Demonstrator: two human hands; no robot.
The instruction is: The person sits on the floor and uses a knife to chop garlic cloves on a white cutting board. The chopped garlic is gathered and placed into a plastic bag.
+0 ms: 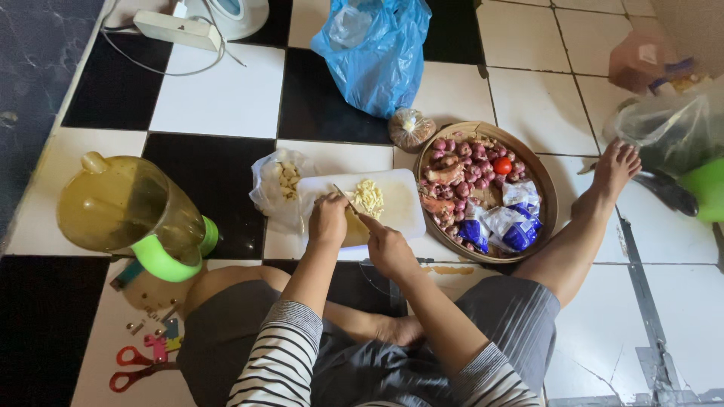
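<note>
Seated on the floor (219,98), the person keeps the board (403,203) close between the knees. The left hand (328,220) is clenched on a knife (347,199), the right hand (388,247) pins something pale beside chopped bits (369,197), and the basket (549,197) sits alongside for easy reach.

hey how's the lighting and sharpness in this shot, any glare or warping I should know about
Head view: soft, even daylight with weak shadows; mild sheen on the white floor tiles and on the blue plastic bag. Wide lens bends the tile lines near the edges. The left hand, right hand and white cutting board are reasonably sharp; the top right corner looks hazy.
</note>
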